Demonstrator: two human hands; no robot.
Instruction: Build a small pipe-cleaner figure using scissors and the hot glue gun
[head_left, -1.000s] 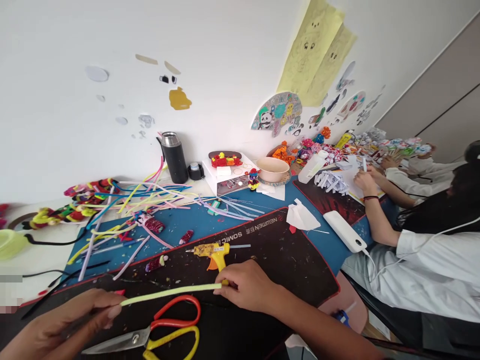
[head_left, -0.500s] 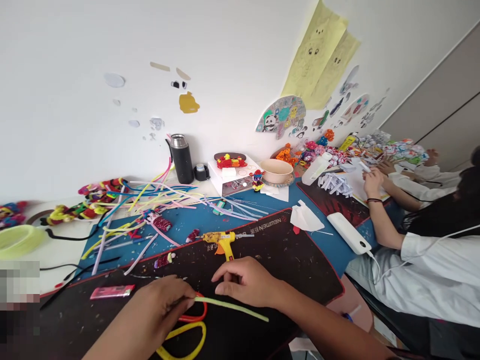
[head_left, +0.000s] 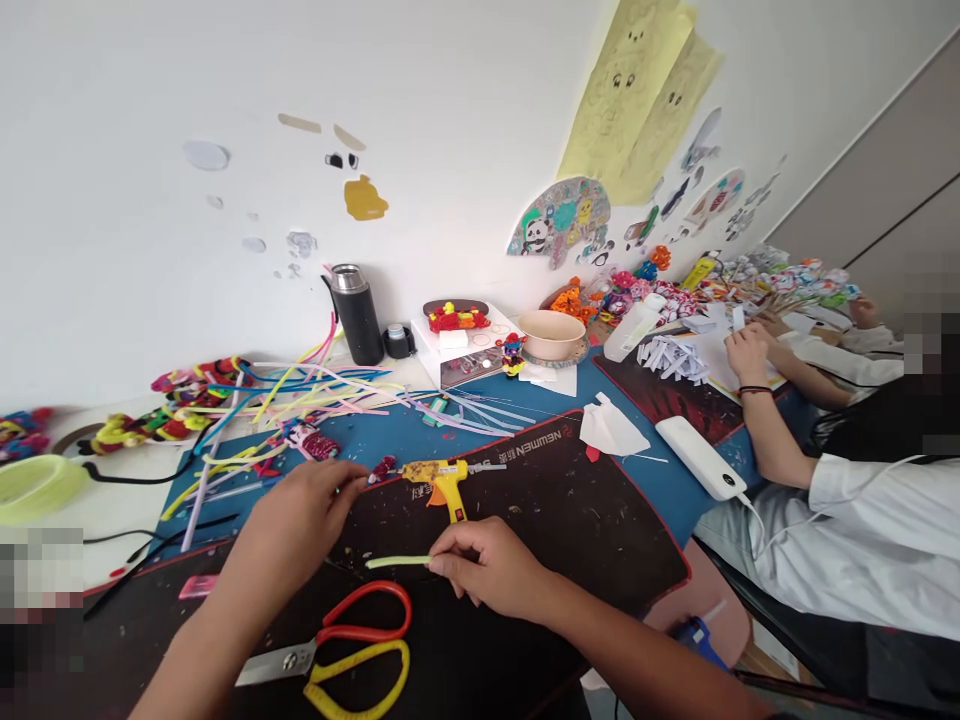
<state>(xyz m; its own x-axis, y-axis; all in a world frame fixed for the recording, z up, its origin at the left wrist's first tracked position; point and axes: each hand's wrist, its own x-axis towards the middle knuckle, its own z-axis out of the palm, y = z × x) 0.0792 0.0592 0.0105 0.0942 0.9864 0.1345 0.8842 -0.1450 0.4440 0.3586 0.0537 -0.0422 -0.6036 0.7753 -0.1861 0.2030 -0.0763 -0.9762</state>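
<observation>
My right hand (head_left: 491,568) pinches a short, pale green pipe cleaner (head_left: 397,562), whose free end points left over the dark desk mat. My left hand (head_left: 311,510) is above the mat with its fingers slightly apart and nothing visible in them. Its fingertips are close to a small purple fuzzy piece (head_left: 382,468), which lies at the nozzle of a yellow glue gun (head_left: 442,478). Below my hands rest scissors (head_left: 360,630) with one red and one yellow handle. A pink lighter (head_left: 197,587) is partly hidden by my left arm.
Loose pipe cleaners (head_left: 322,385) spread across the back left, beside a black flask (head_left: 356,318). A beige bowl (head_left: 551,335) stands at the back. On the right are a white power bank (head_left: 699,458), paper strips (head_left: 673,360) and a co-worker's hands (head_left: 748,352).
The pale green pipe cleaner has passed from my left hand to my right. My left hand has moved up and forward toward the small purple piece, uncovering the scissors.
</observation>
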